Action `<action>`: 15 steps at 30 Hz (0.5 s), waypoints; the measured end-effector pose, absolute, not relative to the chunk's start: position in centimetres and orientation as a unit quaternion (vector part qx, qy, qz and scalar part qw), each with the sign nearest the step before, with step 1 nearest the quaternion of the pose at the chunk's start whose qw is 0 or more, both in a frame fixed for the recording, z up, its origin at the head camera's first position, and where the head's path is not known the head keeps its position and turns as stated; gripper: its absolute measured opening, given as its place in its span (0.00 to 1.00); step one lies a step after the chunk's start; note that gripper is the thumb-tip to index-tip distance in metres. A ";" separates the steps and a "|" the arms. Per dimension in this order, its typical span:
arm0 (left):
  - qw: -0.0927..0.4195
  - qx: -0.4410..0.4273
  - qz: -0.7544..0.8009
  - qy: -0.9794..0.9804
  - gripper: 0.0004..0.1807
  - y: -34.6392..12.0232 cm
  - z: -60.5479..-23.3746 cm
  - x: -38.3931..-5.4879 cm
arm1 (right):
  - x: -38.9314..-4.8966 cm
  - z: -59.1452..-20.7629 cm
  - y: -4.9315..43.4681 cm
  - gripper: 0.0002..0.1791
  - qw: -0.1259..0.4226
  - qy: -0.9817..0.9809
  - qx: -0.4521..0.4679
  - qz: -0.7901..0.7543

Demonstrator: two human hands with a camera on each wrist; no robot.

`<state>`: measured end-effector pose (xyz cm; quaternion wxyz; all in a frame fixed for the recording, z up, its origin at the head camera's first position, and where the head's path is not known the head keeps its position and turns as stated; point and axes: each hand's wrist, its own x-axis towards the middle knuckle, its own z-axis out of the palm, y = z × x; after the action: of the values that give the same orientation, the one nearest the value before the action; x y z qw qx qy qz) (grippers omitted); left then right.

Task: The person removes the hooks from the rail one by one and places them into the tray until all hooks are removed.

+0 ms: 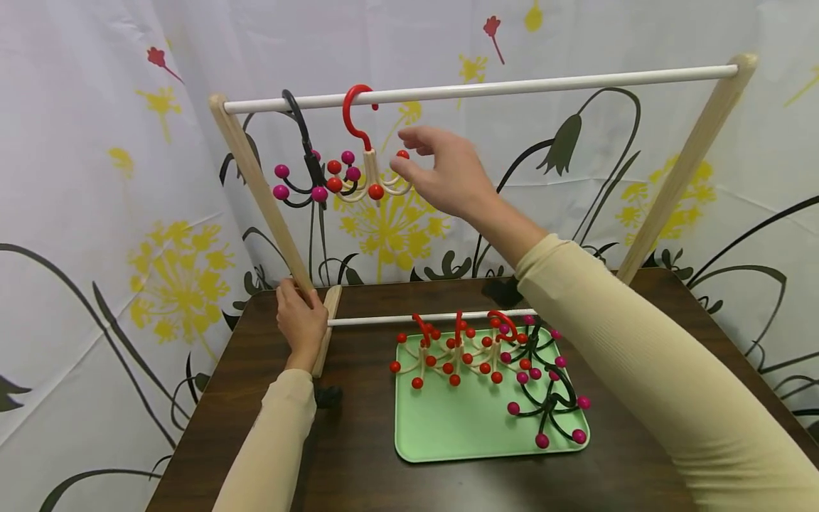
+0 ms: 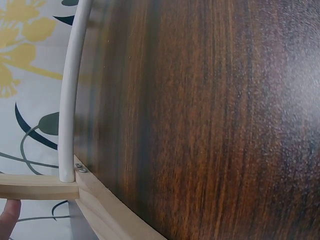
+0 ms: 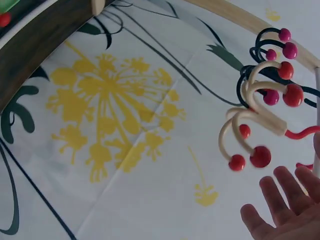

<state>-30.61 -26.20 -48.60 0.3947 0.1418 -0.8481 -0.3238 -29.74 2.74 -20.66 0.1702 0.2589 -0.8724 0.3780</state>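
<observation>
My left hand (image 1: 301,320) grips the left wooden post (image 1: 265,195) of a rack near its base; one fingertip (image 2: 10,215) shows against the wood in the left wrist view. My right hand (image 1: 451,171) is raised just right of a hanger with a red hook (image 1: 348,117), cream arms and red ball tips. Its fingers are apart and hold nothing. That hanger hangs from the white top rail (image 1: 512,89), its stem (image 3: 270,120) also visible in the right wrist view. To its left, a black hanger (image 1: 313,167) with magenta balls hangs on the same rail.
On the dark wooden table (image 1: 365,455), a green tray (image 1: 448,427) bears several red-hooked hangers (image 1: 458,345) and black hangers (image 1: 549,405). A lower white rail (image 1: 377,321) runs behind it. The right wooden post (image 1: 684,171) stands beyond my right arm. A flowered curtain (image 1: 409,43) hangs behind.
</observation>
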 end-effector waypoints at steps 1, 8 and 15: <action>0.397 0.142 -0.322 -0.848 0.13 -26.3 -48.6 -30.6 | -30.0 -20.4 2.0 0.26 0.162 -0.872 0.258 0.382; 0.386 0.141 -0.323 -0.852 0.14 -26.3 -48.5 -30.3 | -30.7 -20.1 -1.5 0.27 0.093 -0.895 0.225 0.375; 0.393 0.137 -0.319 -0.851 0.14 -26.4 -48.4 -30.3 | -30.1 -19.8 -2.3 0.22 0.096 -0.932 0.151 0.314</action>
<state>-30.34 -26.39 -48.44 0.3930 0.1373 -0.8513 -0.3193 -30.11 -2.34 -19.84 0.0961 0.1514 -0.9325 0.3136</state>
